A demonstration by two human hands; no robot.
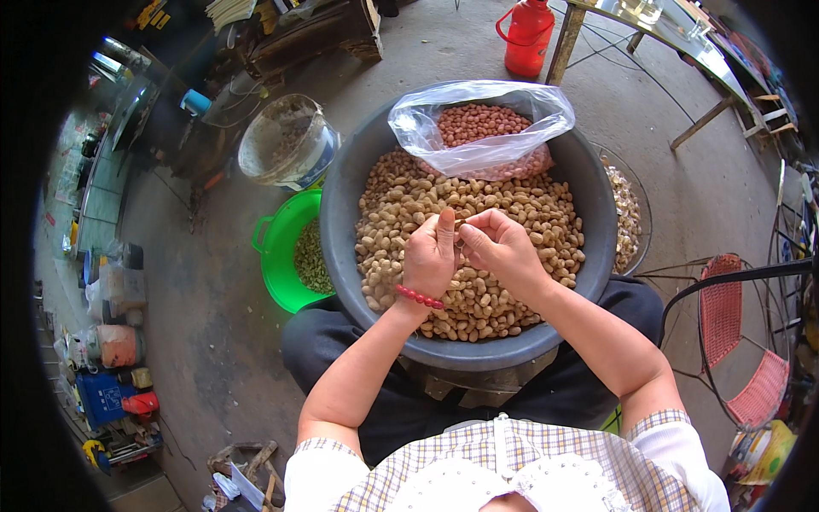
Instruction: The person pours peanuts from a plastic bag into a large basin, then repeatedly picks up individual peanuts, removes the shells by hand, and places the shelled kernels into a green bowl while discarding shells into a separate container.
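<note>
A large grey plastic basin (336, 256) rests over my knees, filled with unshelled peanuts (403, 198). At its far side a clear plastic bag (422, 150) stands open, holding shelled reddish peanuts (480, 125). My left hand (432, 256), with a red bead bracelet (419, 296) at the wrist, is above the middle of the pile, thumb pointing up. Close against it, my right hand (502, 246) has thumb and forefinger pinched together. Between the fingertips of both hands is a small brownish thing, probably a peanut, mostly hidden by the fingers.
Left of the basin are a green plastic basin (275, 275) of small green pieces and a dirty white bucket (253, 150). On the right a round container of peanut shells (624, 221) sits near a red woven chair (722, 307). A red thermos (528, 41) stands beyond, beside a table leg.
</note>
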